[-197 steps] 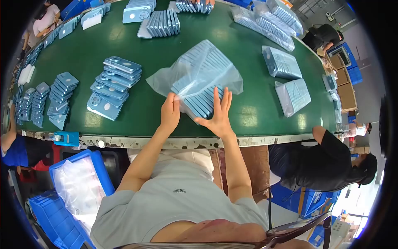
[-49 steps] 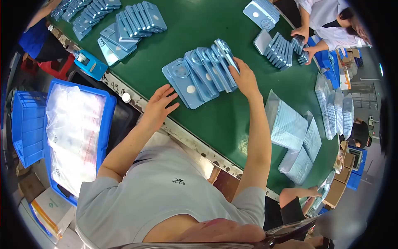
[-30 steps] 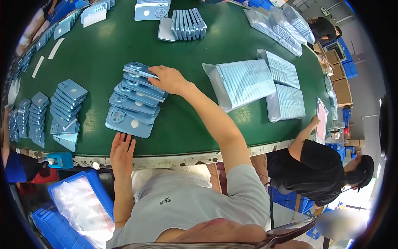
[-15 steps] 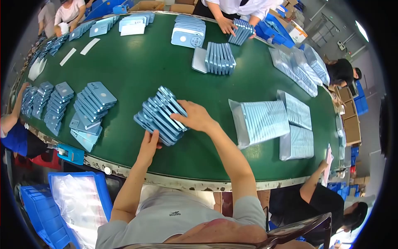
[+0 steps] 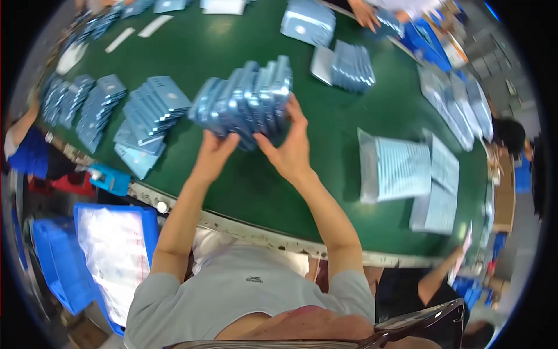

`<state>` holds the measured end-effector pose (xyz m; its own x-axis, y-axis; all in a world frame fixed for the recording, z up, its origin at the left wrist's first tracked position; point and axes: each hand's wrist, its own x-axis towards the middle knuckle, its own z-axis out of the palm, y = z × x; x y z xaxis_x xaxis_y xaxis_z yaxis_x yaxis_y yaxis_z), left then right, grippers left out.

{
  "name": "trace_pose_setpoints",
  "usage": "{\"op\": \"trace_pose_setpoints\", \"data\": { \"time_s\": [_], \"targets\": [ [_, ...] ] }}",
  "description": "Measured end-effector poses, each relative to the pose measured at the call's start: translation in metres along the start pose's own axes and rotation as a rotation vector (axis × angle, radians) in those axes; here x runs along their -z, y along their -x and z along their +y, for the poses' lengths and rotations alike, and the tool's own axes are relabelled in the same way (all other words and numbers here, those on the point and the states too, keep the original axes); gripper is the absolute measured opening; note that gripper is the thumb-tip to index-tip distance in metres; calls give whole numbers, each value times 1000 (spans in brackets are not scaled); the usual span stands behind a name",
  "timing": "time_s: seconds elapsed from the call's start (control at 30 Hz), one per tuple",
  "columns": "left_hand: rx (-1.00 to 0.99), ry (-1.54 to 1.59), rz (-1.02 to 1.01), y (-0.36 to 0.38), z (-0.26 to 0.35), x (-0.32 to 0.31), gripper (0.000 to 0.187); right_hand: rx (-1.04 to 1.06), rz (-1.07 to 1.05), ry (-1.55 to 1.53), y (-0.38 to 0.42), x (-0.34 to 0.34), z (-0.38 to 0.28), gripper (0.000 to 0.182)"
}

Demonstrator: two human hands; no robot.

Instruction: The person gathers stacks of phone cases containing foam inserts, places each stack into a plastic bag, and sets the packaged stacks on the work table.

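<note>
A fanned stack of blue phone back covers (image 5: 243, 100) is held up over the green table (image 5: 250, 186), slightly blurred by motion. My left hand (image 5: 214, 152) grips its lower left side, thumb in front and fingers hidden behind the covers. On the right end, my right hand (image 5: 292, 145) presses with its fingers while the thumb lies at the bottom edge. Left of the held stack lies a fanned pile of similar covers (image 5: 157, 104), with a few more spread beneath it. To the right are clear bags packed with rows of covers (image 5: 401, 168).
More covers (image 5: 102, 110) lie far left; another group (image 5: 351, 67) stands at the back. Other bags (image 5: 450, 107) lie at the right edge. A blue crate with plastic bags (image 5: 113, 256) is below left. A co-worker's hand (image 5: 365, 14) holds covers opposite; others work at both sides.
The stack has been lifted and moved forward, and its covers now stand more upright. My right hand has shifted from the top to the right end. The camera view has also shifted.
</note>
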<state>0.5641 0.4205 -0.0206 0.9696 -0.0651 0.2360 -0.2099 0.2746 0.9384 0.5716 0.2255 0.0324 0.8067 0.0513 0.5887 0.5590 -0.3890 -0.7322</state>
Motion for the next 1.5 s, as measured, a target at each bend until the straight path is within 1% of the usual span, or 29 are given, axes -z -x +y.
{"op": "trace_pose_setpoints", "data": {
  "time_s": [0.03, 0.1, 0.13, 0.23, 0.3, 0.33, 0.4, 0.43, 0.47, 0.5, 0.53, 0.57, 0.63, 0.67, 0.73, 0.9, 0.97, 1.0, 1.07, 1.13, 1.23, 1.27, 1.3, 1.33, 1.37, 1.4, 1.43, 1.47, 1.5],
  "targets": [
    [40, -22, 42, 3, 6, -2, 70, 63, 48, -2, 4, -3, 7, 90],
    [128, -27, -7, 1, -2, 7, 69, -144, -57, 62, 10, 0, 12, 99],
    [70, -64, 3, 2, -7, 6, 67, -217, -79, 40, 14, -3, 22, 97],
    [95, -79, -38, -1, -17, -4, 68, -128, -107, 76, 20, -9, 42, 94],
    [86, -214, 21, -2, -17, -1, 66, -10, -40, 188, 21, -21, 42, 84],
    [84, -228, 45, -2, -3, -2, 66, -2, -54, 165, 16, -20, 29, 84],
    [48, -455, 42, -3, 30, -8, 61, -123, -154, 402, 2, -3, 1, 76],
    [13, -504, 60, -5, 40, -10, 58, -252, -264, 415, -9, 3, -15, 74],
    [217, -506, 47, -10, 45, -6, 63, -380, -386, 434, -16, 8, -24, 74],
    [432, -684, -53, -19, 57, -2, 74, -435, -452, 448, -15, 6, -12, 77],
    [443, -903, -35, -23, 42, 6, 79, -488, -510, 473, -13, 1, 2, 80],
    [497, -855, -20, -27, 39, 7, 81, -458, -531, 456, -9, -1, 8, 80],
    [422, -813, -41, -31, 41, 4, 75, -493, -426, 349, -4, -3, 14, 85],
    [399, -746, -50, -28, 44, 0, 73, -493, -443, 342, 0, -6, 14, 85],
    [372, -712, -21, -26, 34, 1, 70, -461, -336, 332, 5, -8, 13, 88],
    [307, -590, -11, -27, 30, -4, 66, -425, -394, 218, 5, -17, 9, 85],
    [101, -585, 50, -18, 42, -10, 60, -289, -199, 164, 11, -18, -9, 81],
    [108, -586, 53, -18, 44, -10, 60, -294, -204, 161, 13, -23, -8, 81],
    [14, -516, 107, -11, 46, -12, 66, -238, -31, 32, 25, -30, -6, 81],
    [-32, -530, 91, -12, 32, -9, 71, -292, -62, 78, 29, -36, 1, 82],
    [1, -555, 108, -17, 40, -10, 68, -326, -80, 66, 23, -40, 0, 76],
    [96, -631, 95, -16, 55, -14, 67, -327, -81, 65, 22, -37, -3, 76],
    [187, -706, 83, -18, 66, -16, 66, -233, -78, 126, 18, -32, -5, 75],
    [182, -708, 87, -19, 69, -16, 66, -138, -75, 185, 13, -27, -11, 75],
    [241, -748, 52, -20, 71, -15, 67, -163, -136, 228, 8, -19, -21, 73],
    [303, -789, 17, -20, 73, -13, 69, -159, -137, 225, 8, -17, -16, 73],
    [463, -842, -59, -26, 77, -14, 79, -224, -220, 368, 11, -16, -8, 73],
    [470, -878, -56, -25, 61, -13, 84, -267, -308, 493, 7, -19, -1, 73],
    [468, -931, -28, -31, 49, -7, 89, -273, -343, 497, 2, -18, 0, 74]
  ]
}}
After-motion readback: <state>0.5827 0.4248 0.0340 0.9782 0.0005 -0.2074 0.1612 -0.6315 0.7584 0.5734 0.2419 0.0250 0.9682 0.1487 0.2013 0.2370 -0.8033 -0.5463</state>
